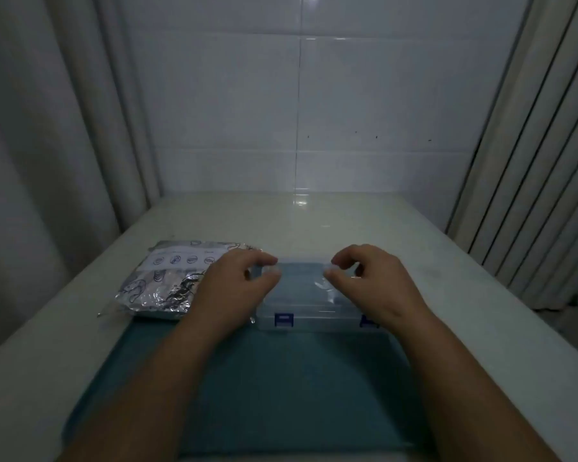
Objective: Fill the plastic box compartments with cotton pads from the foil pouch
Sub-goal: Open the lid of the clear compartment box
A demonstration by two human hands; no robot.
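Observation:
A clear plastic box [309, 296] with two blue latches on its near side lies shut on a teal mat [281, 388]. Over its far left corner, my left hand [237, 281] pinches the lid edge between curled fingers. At the far right part of the lid, my right hand [367, 278] grips the edge the same way. To the left of the box a silver foil pouch [167, 281] with printed drawings lies flat, partly under my left wrist. No cotton pads show.
The mat lies on a pale glossy countertop [314, 221] that runs back to a white tiled wall [297, 111]. Curtains [47, 145] hang at the left, and ribbed panels [548, 161] stand at the right.

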